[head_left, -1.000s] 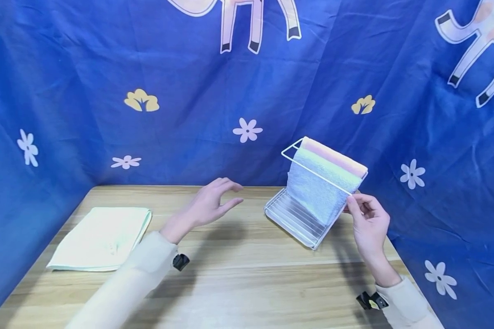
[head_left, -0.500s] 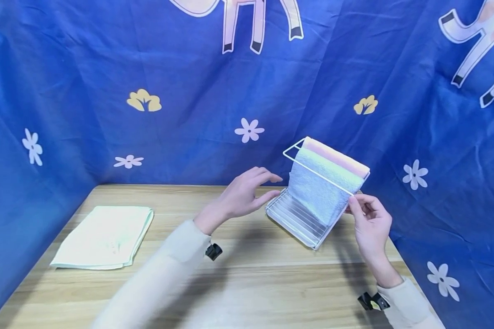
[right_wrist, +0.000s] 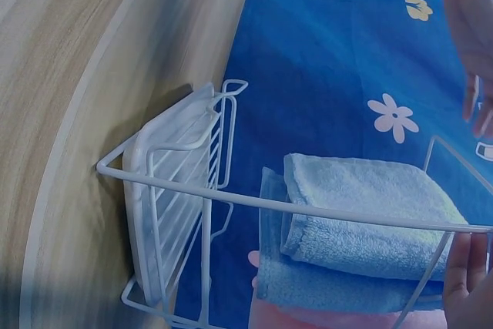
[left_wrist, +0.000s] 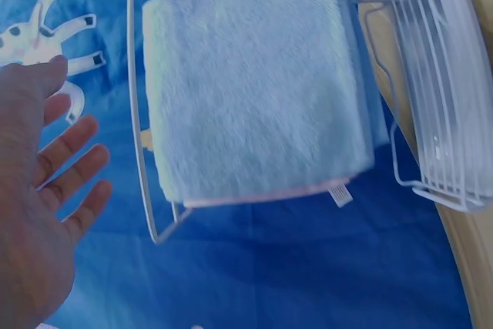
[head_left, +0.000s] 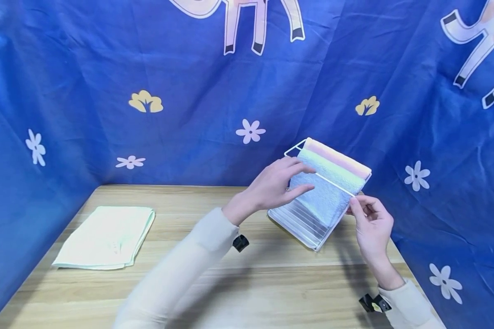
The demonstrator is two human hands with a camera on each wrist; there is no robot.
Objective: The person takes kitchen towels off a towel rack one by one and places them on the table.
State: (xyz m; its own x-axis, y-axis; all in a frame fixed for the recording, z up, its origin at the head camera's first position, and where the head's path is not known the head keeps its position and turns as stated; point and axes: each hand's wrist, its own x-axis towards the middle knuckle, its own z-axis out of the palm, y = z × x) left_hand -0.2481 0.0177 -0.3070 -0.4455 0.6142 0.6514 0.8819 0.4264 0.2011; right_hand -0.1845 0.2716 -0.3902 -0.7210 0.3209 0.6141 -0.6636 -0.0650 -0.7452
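Note:
A white wire rack (head_left: 292,224) stands on the table at the right, with a slatted base over a pale tray (right_wrist: 141,221). Over its upper bars hang a light blue towel (head_left: 329,201) and a pink towel (head_left: 339,159) behind it. My right hand (head_left: 372,224) pinches the near right corner of the rack's top wire between thumb and fingers. My left hand (head_left: 271,185) hovers at the rack's left side, thumb and fingers spread apart, overlapping the blue towel in the head view. In the left wrist view that hand (left_wrist: 38,190) is apart from the rack's wire, holding nothing.
A folded pale green cloth (head_left: 104,237) lies on the left of the wooden table (head_left: 271,292). A blue curtain (head_left: 197,137) printed with flowers and animals encloses the back and both sides, close behind the rack.
My left hand has moved right, from over the middle of the table to in front of the rack's left part. The right hand keeps its grip on the wire; the rack stays put.

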